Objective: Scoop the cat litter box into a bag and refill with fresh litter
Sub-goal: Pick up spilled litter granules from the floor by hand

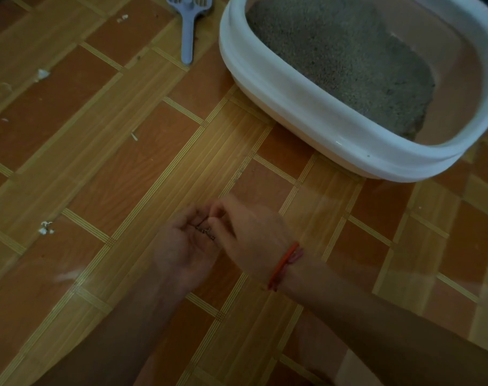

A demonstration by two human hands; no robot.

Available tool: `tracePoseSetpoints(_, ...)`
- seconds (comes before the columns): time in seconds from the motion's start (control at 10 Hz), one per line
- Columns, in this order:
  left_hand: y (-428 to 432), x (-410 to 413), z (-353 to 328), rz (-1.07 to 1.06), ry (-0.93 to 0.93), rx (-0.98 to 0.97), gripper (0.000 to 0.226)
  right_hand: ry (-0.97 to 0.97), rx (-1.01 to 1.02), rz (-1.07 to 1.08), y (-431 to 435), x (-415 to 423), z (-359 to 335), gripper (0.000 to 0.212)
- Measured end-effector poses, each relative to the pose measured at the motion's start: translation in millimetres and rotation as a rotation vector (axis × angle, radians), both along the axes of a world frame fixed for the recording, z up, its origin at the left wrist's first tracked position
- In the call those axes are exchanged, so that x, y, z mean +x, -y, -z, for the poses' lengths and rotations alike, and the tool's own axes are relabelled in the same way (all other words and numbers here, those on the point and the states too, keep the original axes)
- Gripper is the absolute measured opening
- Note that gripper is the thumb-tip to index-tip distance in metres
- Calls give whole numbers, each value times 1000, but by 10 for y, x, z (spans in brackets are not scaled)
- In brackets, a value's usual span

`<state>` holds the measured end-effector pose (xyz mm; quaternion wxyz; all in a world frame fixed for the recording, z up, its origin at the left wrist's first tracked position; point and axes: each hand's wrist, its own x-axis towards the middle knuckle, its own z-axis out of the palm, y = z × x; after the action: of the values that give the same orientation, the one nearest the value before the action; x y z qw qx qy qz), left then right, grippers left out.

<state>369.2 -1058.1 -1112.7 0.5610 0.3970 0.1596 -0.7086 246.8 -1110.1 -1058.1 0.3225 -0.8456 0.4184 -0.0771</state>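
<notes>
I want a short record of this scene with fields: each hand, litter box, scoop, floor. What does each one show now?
left hand: palm up, cupped, small dark bits lying in it
right hand: fingertips at the bits; grip too blurred to tell; red string on wrist
litter box: white rim, on the floor, grey litter covers its left part, bottom bare at right
scoop: blue-grey, lies on the floor left of the box, untouched
floor: wood-pattern tiles, white scraps scattered
bag: not in view
</notes>
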Motion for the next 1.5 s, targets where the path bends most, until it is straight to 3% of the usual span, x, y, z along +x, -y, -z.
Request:
tracePoseSetpoints(0.1,-19,53,85,48,27,-4,56,27,-2,-45,-68,59,27,12)
tracePoseSetpoints(0.4,-34,68,112,36,-1,6,77,35,-18,-80,-79,49,54,17)
tracePoseSetpoints(0.6,4,6,-61,-87,-43,-1,31,37,-35,70,97,-141,111,12)
tracePoseSetpoints(0.7,16,15,-107,-108,-19,30,49,-67,-21,156,280,-260,217,11)
tracePoseSetpoints(1.1,22,0,-191,-98,16,41,51,-157,-6,179,461,-250,454,10)
tracePoseSetpoints(1.3,34,-3,-221,-100,11,61,42,-187,-20,177,493,-228,478,8)
tracePoseSetpoints(1.5,14,1,-219,-104,14,72,46,-352,40,130,517,-201,465,17)
